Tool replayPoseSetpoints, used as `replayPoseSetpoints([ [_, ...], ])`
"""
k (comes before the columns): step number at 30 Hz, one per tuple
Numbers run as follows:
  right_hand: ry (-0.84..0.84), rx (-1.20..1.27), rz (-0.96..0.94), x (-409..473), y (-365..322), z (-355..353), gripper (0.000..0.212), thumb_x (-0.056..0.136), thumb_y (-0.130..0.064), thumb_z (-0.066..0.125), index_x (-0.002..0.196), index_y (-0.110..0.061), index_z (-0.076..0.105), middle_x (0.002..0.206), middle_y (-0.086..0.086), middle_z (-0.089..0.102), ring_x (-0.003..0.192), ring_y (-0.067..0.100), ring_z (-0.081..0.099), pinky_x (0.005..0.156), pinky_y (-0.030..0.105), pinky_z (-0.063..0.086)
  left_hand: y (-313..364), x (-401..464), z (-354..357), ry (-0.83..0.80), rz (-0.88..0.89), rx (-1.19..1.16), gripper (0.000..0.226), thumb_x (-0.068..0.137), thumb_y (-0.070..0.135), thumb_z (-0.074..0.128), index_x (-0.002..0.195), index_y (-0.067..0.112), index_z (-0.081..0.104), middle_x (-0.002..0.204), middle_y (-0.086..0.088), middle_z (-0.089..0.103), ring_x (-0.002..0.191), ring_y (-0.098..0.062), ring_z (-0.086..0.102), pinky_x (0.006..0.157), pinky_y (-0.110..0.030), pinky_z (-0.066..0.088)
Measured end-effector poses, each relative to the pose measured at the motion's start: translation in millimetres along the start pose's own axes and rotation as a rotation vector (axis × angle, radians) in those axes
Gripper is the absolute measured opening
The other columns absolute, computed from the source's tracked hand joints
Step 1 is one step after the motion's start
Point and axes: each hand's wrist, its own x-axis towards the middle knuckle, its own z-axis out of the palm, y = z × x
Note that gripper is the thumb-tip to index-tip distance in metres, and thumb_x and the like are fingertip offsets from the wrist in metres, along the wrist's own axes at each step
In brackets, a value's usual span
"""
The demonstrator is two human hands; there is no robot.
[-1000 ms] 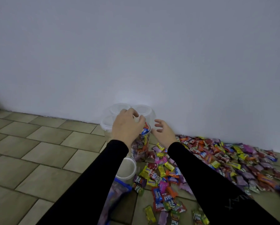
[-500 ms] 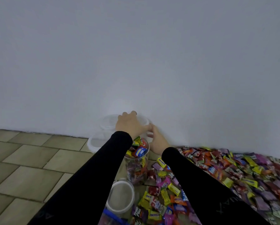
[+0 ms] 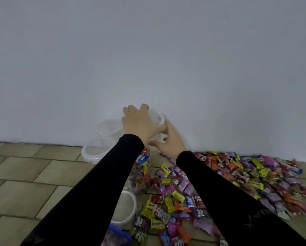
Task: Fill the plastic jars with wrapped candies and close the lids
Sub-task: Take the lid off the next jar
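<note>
1. The person's left hand [image 3: 139,122] is spread over the top of a clear plastic jar with a translucent white lid [image 3: 155,119] standing against the pale wall [image 3: 148,50]. Its fingers drape over the lid and its thumb presses the near side, so I'd call it a loose hold from above rather than a tight clasp.

2. The right hand [image 3: 168,142] is at the same jar's lower right side, fingers curved towards it. Whether they are actually round it or only touching, I cannot tell from here.

3. Going by this, the step is fetching an empty jar from the stack. Two more lidded translucent jars [image 3: 102,141] sit just to the left and are easily knocked, so lift straight up before drawing back.

4. The tall clear jar already packed with sweets [image 3: 139,173] stands directly under the left forearm with no lid on. Clear it on the way, or it tips.

5. A loose round white lid [image 3: 125,208] lies on the tan floor tiles [image 3: 24,183] beside it, probably for that full jar.

6. The heap of bright wrapped candies [image 3: 228,178] spreads to the right, so set the new jar close to it.
</note>
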Motion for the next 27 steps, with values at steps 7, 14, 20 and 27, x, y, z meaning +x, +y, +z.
replayPoseSetpoints([
  [7,0.125,-0.04,-0.126,-51,-16,-60,0.074,0.077,-0.024,0.078,0.138,-0.025,0.036,0.132,-0.015,0.049,0.121,0.003,0.046,0.097,0.021,0.039,58,-41,-19,-0.005,0.112,-0.284,0.086,0.066,0.062,0.07,0.137,0.025,0.039,0.12,-0.004,0.031,0.112,-0.024,0.043,0.082,-0.028,0.037],
  [14,0.171,-0.076,-0.15,-133,-27,-116,0.07,0.071,-0.047,0.076,0.124,-0.05,0.03,0.135,-0.006,0.044,0.123,0.001,0.045,0.097,0.021,0.043,122,-102,-26,-0.07,0.137,-0.408,0.086,0.064,0.061,0.071,0.134,0.021,0.041,0.114,0.0,0.026,0.112,-0.022,0.042,0.08,-0.029,0.039],
  [20,0.167,0.012,-0.166,-207,-19,-180,0.063,0.076,-0.007,0.079,0.123,-0.025,0.042,0.119,-0.013,0.05,0.101,-0.02,0.051,0.081,0.009,0.046,183,-167,-22,-0.178,0.138,-0.491,0.085,0.06,0.064,0.071,0.13,0.025,0.043,0.109,0.002,0.024,0.111,-0.023,0.045,0.088,-0.036,0.049],
  [27,0.25,-0.049,-0.145,-284,0,-232,0.057,0.072,0.001,0.08,0.117,-0.002,0.046,0.107,-0.003,0.054,0.091,-0.018,0.054,0.072,0.005,0.044,242,-233,-10,-0.266,0.169,-0.487,0.085,0.062,0.066,0.069,0.131,0.025,0.041,0.112,0.0,0.027,0.113,-0.024,0.043,0.091,-0.036,0.047],
])
